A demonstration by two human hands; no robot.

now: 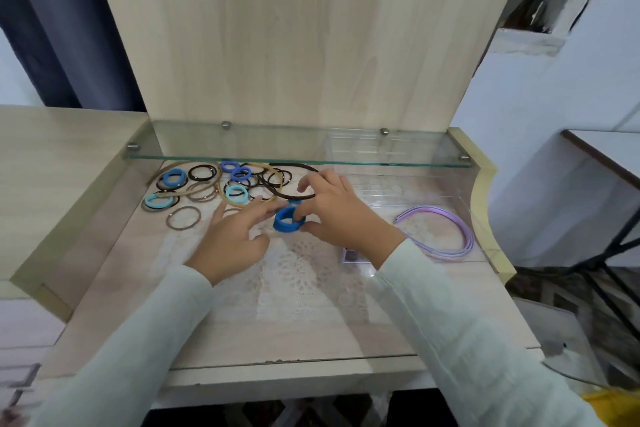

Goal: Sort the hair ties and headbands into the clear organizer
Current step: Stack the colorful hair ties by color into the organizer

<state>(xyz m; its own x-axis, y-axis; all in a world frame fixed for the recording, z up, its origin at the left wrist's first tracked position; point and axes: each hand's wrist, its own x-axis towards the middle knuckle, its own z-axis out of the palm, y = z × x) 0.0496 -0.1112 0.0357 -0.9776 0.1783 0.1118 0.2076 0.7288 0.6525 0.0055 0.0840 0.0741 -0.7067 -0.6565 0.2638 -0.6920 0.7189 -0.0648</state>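
A pile of hair ties (pixel 239 182) in blue, light blue, black and brown lies at the back left of the tabletop, with thin tan and dark brown headbands (pixel 277 196) among them. My right hand (pixel 332 211) pinches a stack of blue hair ties (pixel 287 220) just above the table. My left hand (pixel 235 236) reaches beside the stack with straight fingers, its fingertips near the ties. The clear organizer (pixel 433 194) sits at the right and holds lilac headbands (pixel 450 236).
A glass shelf (pixel 298 152) hangs low over the back of the table, above the pile and the organizer. A white lace mat (pixel 304 281) covers the middle. A small dark label (pixel 351 255) lies by my right wrist. The wooden back panel (pixel 298 45) rises behind.
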